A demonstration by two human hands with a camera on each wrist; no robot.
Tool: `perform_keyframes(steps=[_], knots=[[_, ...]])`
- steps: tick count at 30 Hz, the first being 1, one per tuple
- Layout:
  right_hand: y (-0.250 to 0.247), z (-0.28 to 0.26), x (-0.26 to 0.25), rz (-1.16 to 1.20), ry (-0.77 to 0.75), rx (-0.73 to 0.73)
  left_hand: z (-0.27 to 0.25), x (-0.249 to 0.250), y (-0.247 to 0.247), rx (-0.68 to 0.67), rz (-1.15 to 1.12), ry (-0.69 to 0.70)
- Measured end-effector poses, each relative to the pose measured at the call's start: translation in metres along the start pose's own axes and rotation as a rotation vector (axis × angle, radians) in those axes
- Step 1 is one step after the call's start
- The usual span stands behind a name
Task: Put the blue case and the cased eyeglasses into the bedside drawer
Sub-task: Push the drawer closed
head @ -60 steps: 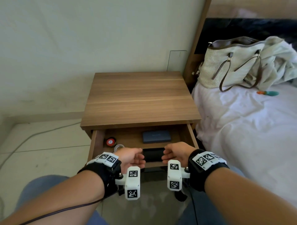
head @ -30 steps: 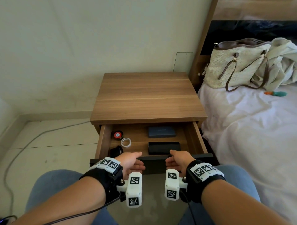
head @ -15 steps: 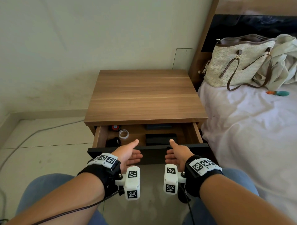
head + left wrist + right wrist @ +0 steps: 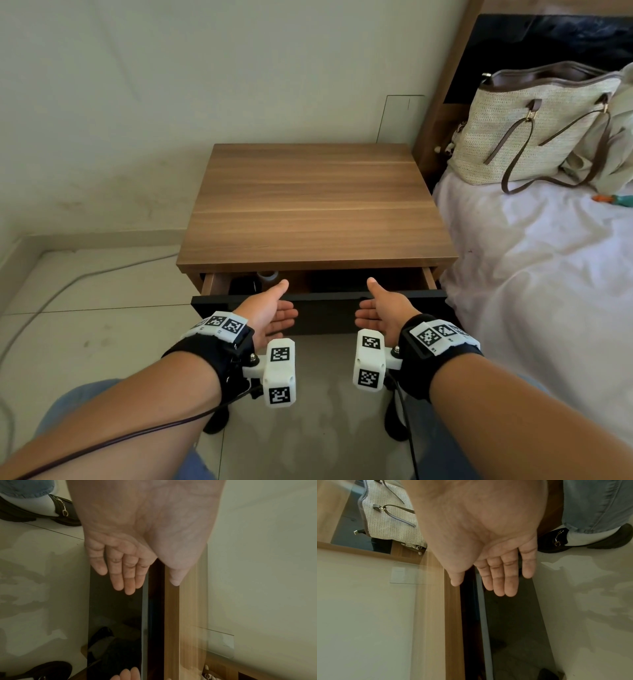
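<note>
The bedside drawer (image 4: 325, 310) has a black front and stands out of the wooden nightstand (image 4: 315, 205) by a narrow gap. The blue case and the eyeglass case are hidden under the nightstand top. My left hand (image 4: 270, 313) and right hand (image 4: 380, 310) lie side by side against the drawer front, fingers straight, thumbs up over its top edge. In the wrist views the left fingers (image 4: 123, 577) and right fingers (image 4: 501, 580) lie flat on the glossy black panel (image 4: 116, 615) and hold nothing.
A clear ring (image 4: 268, 274) and a dark object (image 4: 245, 286) show in the drawer's left gap. On the right is a white bed (image 4: 548, 281) with a woven handbag (image 4: 534, 126). A cable (image 4: 68, 284) runs over the tiled floor on the left. My shoes (image 4: 51, 511) stand below.
The drawer has slid in from wide open to a narrow gap, which hides the two cases. Both hands went from gripping its front edge to lying flat against the front.
</note>
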State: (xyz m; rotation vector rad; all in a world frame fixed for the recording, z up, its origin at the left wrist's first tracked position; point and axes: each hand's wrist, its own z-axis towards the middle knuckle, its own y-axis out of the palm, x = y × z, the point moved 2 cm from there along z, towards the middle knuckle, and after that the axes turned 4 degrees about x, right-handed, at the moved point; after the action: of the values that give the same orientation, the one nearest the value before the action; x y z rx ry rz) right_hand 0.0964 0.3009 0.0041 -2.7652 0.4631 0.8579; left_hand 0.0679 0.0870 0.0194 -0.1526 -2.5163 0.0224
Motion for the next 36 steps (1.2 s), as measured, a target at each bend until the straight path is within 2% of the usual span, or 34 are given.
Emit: perform_keyframes(steps=[14, 36], knots=[[0.008, 0.02, -0.025, -0.02, -0.023, 0.07, 0.022, 0.021, 0.003, 0.026, -0.011, 0.022], [0.017, 0.037, -0.044, 0.042, -0.054, 0.045, 0.048, 0.035, 0.009, 0.067, -0.155, 0.077]])
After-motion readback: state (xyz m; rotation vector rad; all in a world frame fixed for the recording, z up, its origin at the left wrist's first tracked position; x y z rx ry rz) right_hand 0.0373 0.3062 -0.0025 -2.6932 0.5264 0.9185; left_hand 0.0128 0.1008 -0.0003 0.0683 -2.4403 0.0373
